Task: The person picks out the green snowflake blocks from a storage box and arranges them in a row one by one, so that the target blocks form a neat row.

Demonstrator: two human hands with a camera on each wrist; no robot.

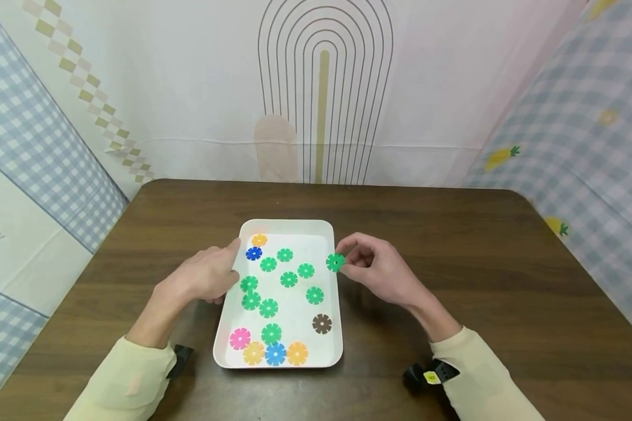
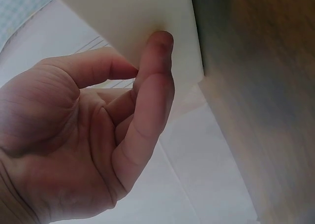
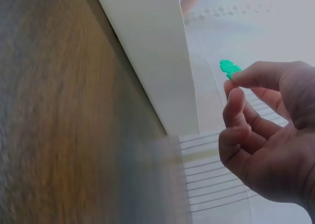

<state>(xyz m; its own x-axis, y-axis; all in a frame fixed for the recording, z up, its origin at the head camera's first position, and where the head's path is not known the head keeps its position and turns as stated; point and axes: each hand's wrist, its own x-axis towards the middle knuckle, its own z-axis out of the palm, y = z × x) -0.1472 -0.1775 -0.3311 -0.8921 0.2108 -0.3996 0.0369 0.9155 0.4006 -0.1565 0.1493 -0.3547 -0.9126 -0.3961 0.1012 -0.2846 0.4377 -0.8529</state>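
Note:
My right hand (image 1: 376, 269) pinches a green notched plastic building disc (image 1: 335, 262) between thumb and fingertips, at the tray's right rim. In the right wrist view this disc (image 3: 228, 68) stands nearly edge-on, above the rim. With my left hand (image 1: 205, 275) I hold the left side of the white tray (image 1: 326, 356); one finger (image 2: 160, 47) presses its outer wall in the left wrist view. Inside lie several green discs (image 1: 288, 279), a dark blue disc (image 1: 254, 253), a brown disc (image 1: 322, 324), a pink disc (image 1: 239, 338), a light blue disc (image 1: 275, 354) and orange ones (image 1: 297, 354).
The tray stands on a dark wooden table (image 1: 453, 234). A patterned white cloth (image 1: 189, 88) hangs behind the far edge, with checked cloth (image 1: 584, 117) at the sides. Black wrist devices sit near both sleeves, one of them (image 1: 426, 377) at the right.

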